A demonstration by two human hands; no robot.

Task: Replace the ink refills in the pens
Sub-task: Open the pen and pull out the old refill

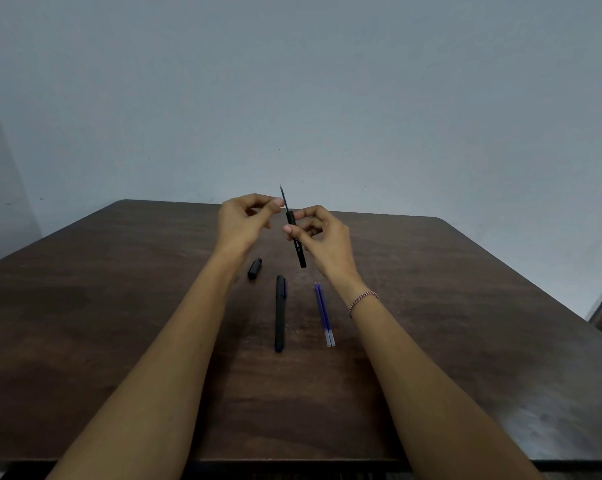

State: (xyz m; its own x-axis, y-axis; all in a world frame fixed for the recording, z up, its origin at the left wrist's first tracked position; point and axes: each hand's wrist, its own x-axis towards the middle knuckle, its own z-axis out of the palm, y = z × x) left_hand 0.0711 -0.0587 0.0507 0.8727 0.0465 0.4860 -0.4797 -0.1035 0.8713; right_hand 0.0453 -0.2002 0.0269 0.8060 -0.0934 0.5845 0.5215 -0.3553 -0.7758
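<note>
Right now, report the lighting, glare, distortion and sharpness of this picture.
Head view: dim, even light with only soft, faint shadows; a dull sheen on the table at the near right; wide-angle stretch splays the table's sides; the held pen is sharp enough to see print, not to read it; the refills look slightly soft.

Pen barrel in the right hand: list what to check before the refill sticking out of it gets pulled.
1. Right hand grips the pen barrel: ok.
2. Refill stands out of the barrel's upper end: ok.
3. Left hand pinches that refill: cannot tell, its fingertips are right beside it.
4. Loose cap lies on the table: ok.
5. Two blue refills lie on the table near the right wrist: ok.
6. Second pen opened: not ok, its cap is on.
</note>
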